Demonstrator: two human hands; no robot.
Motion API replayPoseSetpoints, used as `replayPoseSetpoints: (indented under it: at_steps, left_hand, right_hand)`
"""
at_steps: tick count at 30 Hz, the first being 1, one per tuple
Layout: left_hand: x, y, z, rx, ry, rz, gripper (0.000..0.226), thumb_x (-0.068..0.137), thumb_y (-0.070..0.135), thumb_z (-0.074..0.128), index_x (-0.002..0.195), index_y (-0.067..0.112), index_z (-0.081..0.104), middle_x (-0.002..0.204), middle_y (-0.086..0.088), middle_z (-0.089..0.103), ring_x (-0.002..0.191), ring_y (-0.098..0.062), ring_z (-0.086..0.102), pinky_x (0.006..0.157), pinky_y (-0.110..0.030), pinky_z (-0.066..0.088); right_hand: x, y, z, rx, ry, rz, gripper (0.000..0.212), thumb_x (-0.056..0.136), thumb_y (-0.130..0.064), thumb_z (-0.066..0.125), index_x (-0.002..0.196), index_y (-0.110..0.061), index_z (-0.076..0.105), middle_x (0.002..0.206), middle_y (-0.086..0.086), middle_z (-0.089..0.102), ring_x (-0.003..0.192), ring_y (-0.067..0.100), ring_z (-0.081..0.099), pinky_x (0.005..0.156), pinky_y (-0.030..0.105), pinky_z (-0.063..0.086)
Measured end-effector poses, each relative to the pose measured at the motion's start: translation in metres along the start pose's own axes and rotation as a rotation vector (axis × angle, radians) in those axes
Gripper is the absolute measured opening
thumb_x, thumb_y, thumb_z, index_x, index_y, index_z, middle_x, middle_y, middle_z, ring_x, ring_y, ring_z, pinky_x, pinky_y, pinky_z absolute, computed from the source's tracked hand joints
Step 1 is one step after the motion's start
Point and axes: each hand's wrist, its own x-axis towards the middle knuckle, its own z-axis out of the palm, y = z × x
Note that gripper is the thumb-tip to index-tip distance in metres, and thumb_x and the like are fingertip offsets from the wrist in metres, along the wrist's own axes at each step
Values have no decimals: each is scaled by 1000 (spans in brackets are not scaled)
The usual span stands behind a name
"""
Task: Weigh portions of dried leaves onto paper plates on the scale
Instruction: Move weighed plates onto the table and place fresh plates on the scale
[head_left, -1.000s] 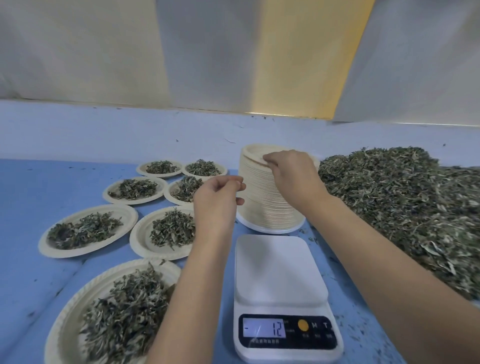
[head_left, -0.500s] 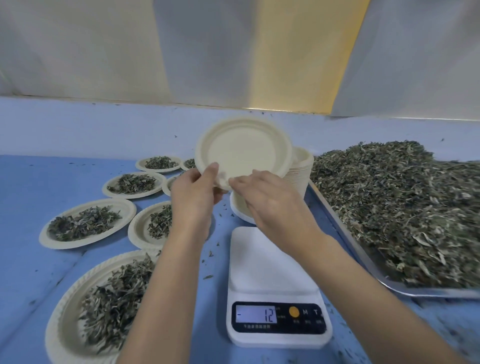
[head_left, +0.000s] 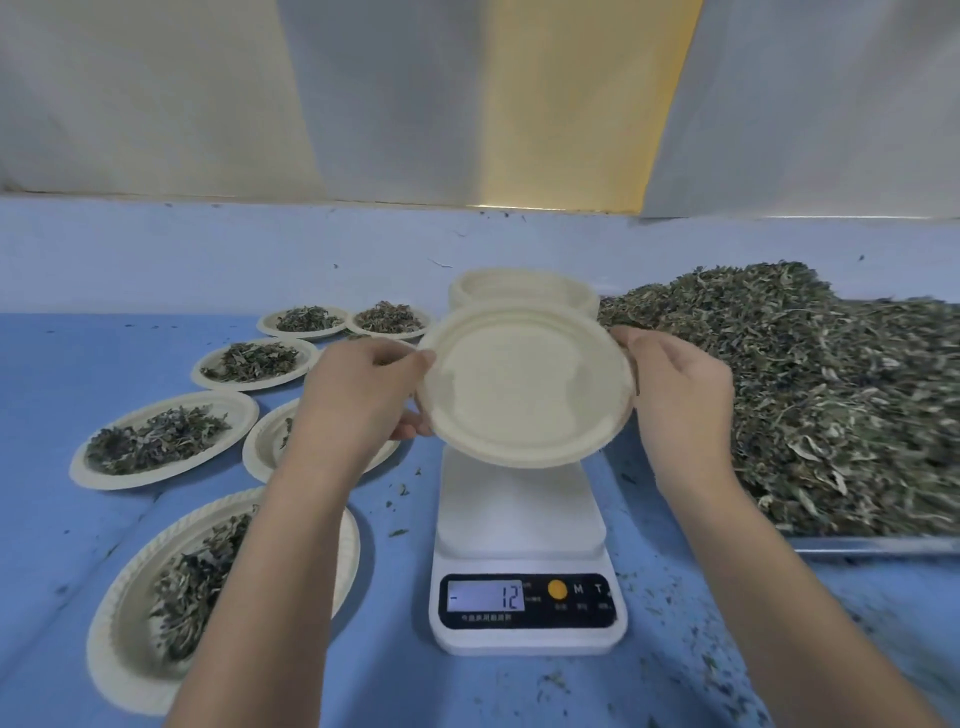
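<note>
An empty cream paper plate (head_left: 524, 387) is held in the air just above the back of the white digital scale (head_left: 522, 519), whose display reads -12. My left hand (head_left: 358, 400) grips the plate's left rim and my right hand (head_left: 678, 395) grips its right rim. The scale's platform is bare. A big heap of dried green leaves (head_left: 810, 395) fills a metal tray on the right.
Behind the held plate stands a stack of paper plates (head_left: 519, 288). Several plates with leaf portions (head_left: 156, 439) lie on the blue table to the left, one close at the front left (head_left: 124, 613). Loose leaf crumbs dot the table around the scale.
The plate, lifted off the stack a second ago, has been brought down and tilted flatter over the scale. My hands have shifted from its lower edge to opposite sides.
</note>
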Motion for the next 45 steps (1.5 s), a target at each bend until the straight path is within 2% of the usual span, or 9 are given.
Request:
replayPoseSetpoints:
  at_steps: [3,8,16,23,26,29,35,40,45]
  left_hand:
    - [2,-5,1,88,-83,-164,23,91,24,61,85,3,66,70,-14,71,49,-25,67,55,-32,58]
    - [10,-20,11,154,-214,-344,38,95,27,55,111,-7,57,44,-2,62,81,-35,70,64,-42,60]
    - [11,-26,14,258,-233,-451,36,96,32,51,94,-4,52,76,-19,71,57,-36,69,78,-46,58]
    - [7,-27,18,292,-300,-478,39,96,30,53,106,-8,54,99,-22,66,52,-32,68,54,-34,58]
    - [7,-29,16,305,-310,-469,37,95,30,55,104,-6,56,94,-22,69,67,-36,71,73,-44,59]
    - [9,-30,13,325,-282,-469,32,93,31,55,88,0,56,90,-19,70,61,-33,70,69,-41,59]
    - [11,-31,15,636,-85,-129,32,94,30,47,68,11,42,62,-5,46,57,-23,46,51,-28,33]
    - [2,-14,38,424,4,209,24,95,24,48,101,12,69,86,6,61,79,-13,52,63,-19,35]
    - [-9,0,78,287,-125,270,25,90,19,51,82,2,68,77,-8,68,78,-20,58,62,-17,39]
  right_hand:
    - [0,10,-4,2,32,62,33,93,-24,52,67,-30,72,73,-7,74,78,16,70,83,47,55]
    - [-4,36,-5,-230,-91,129,42,93,-27,48,58,-31,69,66,-2,72,72,27,68,75,51,55]
    - [-5,46,-3,-396,-125,126,44,92,-23,48,53,-27,67,63,7,70,70,33,67,70,53,56]
    - [-7,49,-4,-498,-152,88,41,93,-23,47,62,-15,73,67,12,71,69,33,66,66,47,55]
    - [-7,53,-4,-509,-168,112,39,92,-24,47,69,-6,73,71,17,70,73,36,66,69,48,55]
    - [-6,57,-3,-525,-174,100,41,93,-26,46,80,4,70,78,24,69,78,40,65,73,51,55]
    - [-2,58,-6,-549,-116,51,41,95,-27,42,88,5,67,85,21,69,83,36,66,76,48,53]
    - [8,56,-17,-574,-41,-3,25,93,-21,46,96,-14,69,78,1,66,71,23,58,59,32,40]
    - [34,70,-42,-765,-25,-31,32,94,-10,44,118,-13,64,100,6,67,86,26,60,67,31,42]
